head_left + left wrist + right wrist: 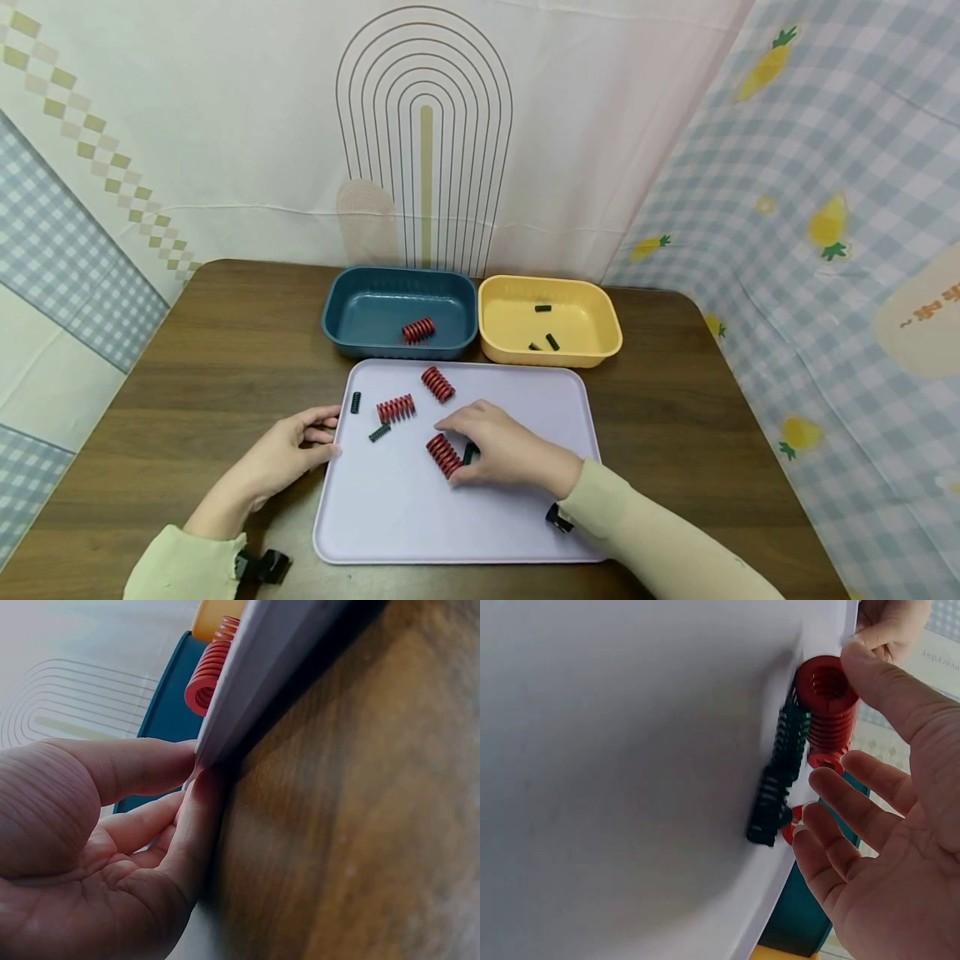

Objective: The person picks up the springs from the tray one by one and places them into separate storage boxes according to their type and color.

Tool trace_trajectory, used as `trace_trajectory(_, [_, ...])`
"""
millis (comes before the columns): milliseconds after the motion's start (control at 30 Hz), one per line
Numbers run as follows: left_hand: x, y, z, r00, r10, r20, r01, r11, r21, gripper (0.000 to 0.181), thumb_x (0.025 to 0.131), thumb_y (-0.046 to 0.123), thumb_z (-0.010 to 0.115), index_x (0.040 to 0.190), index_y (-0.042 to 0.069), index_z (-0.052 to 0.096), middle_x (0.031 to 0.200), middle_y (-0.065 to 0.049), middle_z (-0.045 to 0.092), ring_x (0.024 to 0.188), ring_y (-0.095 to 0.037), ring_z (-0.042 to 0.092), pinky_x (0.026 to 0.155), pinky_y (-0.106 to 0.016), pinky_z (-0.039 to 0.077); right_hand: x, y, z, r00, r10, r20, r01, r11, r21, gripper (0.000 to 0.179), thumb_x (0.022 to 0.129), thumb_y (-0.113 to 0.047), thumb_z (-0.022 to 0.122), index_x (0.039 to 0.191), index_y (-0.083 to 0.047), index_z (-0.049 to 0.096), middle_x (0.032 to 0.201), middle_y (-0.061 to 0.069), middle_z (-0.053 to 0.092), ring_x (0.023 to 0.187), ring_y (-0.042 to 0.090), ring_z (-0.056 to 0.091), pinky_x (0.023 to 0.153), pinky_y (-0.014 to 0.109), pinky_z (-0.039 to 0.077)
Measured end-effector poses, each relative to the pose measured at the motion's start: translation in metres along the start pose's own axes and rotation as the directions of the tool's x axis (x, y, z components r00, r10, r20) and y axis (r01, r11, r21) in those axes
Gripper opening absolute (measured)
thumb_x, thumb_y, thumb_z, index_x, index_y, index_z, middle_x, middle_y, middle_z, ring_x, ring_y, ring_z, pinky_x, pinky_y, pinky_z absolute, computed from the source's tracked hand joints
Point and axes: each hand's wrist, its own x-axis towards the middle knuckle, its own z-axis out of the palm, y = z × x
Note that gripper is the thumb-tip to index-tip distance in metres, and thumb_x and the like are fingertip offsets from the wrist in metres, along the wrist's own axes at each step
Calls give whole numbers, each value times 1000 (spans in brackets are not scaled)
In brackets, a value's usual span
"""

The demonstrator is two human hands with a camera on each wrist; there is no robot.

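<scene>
My left hand [288, 454] pinches the left rim of the pale lilac tray [390, 521], thumb above and fingers beneath in the left wrist view. Over the tray's middle, my right hand [506, 446] spreads its thumb and fingers around a red coil spring [444, 456]. Its thumb tip touches that spring's near end in the right wrist view, and the other fingers are loosely bent. Beside it lie a dark green spring [791, 739] and another dark spring [767, 810], partly hidden by the hand in the head view.
Two more red springs [396, 408] and small dark springs [356, 402] lie on the tray's left half. Behind it stand a blue bin [360, 344] holding a red spring [417, 330] and a yellow bin [551, 359] with small dark springs [552, 342].
</scene>
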Motion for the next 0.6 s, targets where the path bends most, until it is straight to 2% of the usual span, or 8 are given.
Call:
trace_trajectory(233, [0,1,0,1000,-5,0,5,1000,-3,60,89,4,67,143,-2,41,130,-18,51,107,-26,56,79,-24,51,1,-3,4,1000,-20,-17,20,1000,-7,61,79,-41,80,131,-18,59,128,-7,59,117,13,48,101,33,37])
trace_trajectory(600, [-1,3,1,1000,-11,4,11,1000,-12,61,89,4,68,143,-2,41,130,-19,50,108,-27,56,78,-25,51,3,-5,8,1000,-10,-8,10,1000,-8,57,79,-41,79,129,-20,60,125,-8,60,116,12,48,100,32,38])
